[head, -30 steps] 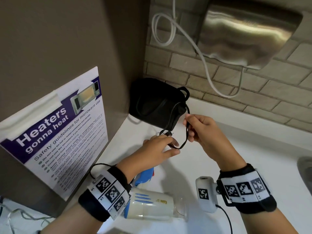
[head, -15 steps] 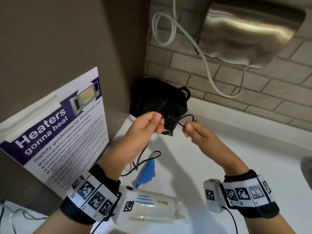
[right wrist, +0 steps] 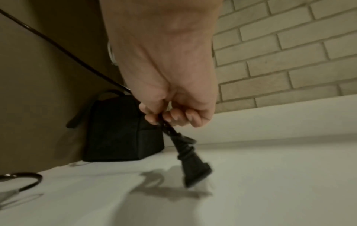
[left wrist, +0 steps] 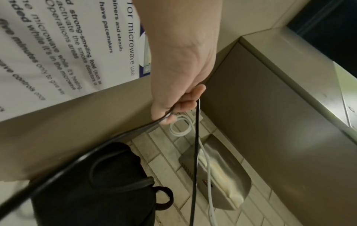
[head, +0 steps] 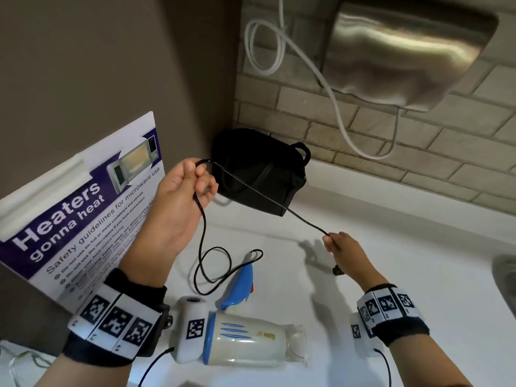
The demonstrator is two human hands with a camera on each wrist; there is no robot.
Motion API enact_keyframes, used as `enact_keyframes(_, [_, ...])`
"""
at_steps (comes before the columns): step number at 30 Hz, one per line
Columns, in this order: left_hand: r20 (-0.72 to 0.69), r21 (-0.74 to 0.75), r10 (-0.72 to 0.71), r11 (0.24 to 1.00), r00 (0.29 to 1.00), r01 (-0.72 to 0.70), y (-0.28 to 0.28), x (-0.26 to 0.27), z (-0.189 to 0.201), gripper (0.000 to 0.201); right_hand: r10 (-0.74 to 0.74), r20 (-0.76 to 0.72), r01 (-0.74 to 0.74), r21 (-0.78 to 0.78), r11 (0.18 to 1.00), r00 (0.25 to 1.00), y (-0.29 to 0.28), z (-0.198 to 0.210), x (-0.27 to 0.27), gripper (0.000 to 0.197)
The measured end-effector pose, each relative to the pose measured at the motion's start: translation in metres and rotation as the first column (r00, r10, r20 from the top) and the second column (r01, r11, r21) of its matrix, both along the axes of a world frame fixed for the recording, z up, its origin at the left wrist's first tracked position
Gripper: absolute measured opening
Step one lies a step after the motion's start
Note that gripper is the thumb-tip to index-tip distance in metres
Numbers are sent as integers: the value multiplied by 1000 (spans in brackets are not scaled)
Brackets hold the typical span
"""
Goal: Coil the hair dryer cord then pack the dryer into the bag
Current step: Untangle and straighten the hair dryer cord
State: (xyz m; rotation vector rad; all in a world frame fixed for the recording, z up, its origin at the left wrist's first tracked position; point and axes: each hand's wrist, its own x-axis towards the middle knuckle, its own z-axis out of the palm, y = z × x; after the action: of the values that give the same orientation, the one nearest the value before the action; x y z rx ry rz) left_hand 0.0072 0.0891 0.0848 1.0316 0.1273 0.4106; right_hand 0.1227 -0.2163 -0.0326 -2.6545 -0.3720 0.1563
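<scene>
A white and blue hair dryer (head: pixel 245 343) lies on the white counter near me, its blue handle (head: pixel 240 286) pointing away. Its black cord (head: pixel 259 195) runs taut between my hands, and slack loops (head: pixel 215 270) lie on the counter by the handle. My left hand (head: pixel 192 180) is raised and grips the cord, which bends over its fingers (left wrist: pixel 190 101). My right hand (head: pixel 333 244) is low to the right and pinches the cord just above the black plug (right wrist: pixel 195 168), which dangles over the counter. The black bag (head: pixel 259 174) stands in the back corner.
A microwave safety poster (head: pixel 83 208) leans on the brown wall at left. A steel hand dryer (head: pixel 405 51) with a white looped cable (head: pixel 268 46) hangs on the brick wall behind. A sink edge (head: pixel 505 277) shows at far right.
My hands have pulled apart. The left rose up and left, the right dropped down and right with the plug end, drawing the cord straight between them.
</scene>
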Motion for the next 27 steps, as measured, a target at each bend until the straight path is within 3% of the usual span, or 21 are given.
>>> enact_keyframes(6, [-108,-19,41,999,993,-43,5,9,-17,35,-93,-128,96,12,995,987,-15,-13,2,40])
enact_keyframes(11, [-360,245,102,969,927,-11,5,17,-55,31,-214,-153,242,195,950,965,-15,-4,-3,36])
enact_keyframes(14, [-481,418,125,903,868,101,4,21,-84,30,-239,-201,296,334,895,950,-8,6,-6,34])
enact_keyframes(17, [-539,606,155,755,828,253,6,20,-112,29,-162,-352,346,561,752,922,3,23,-13,31])
enact_keyframes(18, [-550,697,207,647,809,308,6,19,-119,29,-113,-403,365,628,687,908,7,31,-17,31])
enact_keyframes(20, [-523,847,357,324,774,422,1,17,-122,34,-6,-480,398,721,567,878,16,46,-24,31])
enact_keyframes(21, [-477,879,410,216,778,426,-5,16,-118,39,40,-509,418,746,518,860,20,53,-27,30])
enact_keyframes(22, [-419,908,427,174,801,382,-14,15,-111,43,76,-536,442,761,475,841,25,59,-29,29])
enact_keyframes(25, [-189,966,298,228,936,122,-36,8,-89,43,162,-601,517,773,367,783,40,74,-36,26])
enact_keyframes(27, [-227,898,44,396,973,192,-47,4,-79,39,203,-620,544,772,329,758,50,82,-42,25])
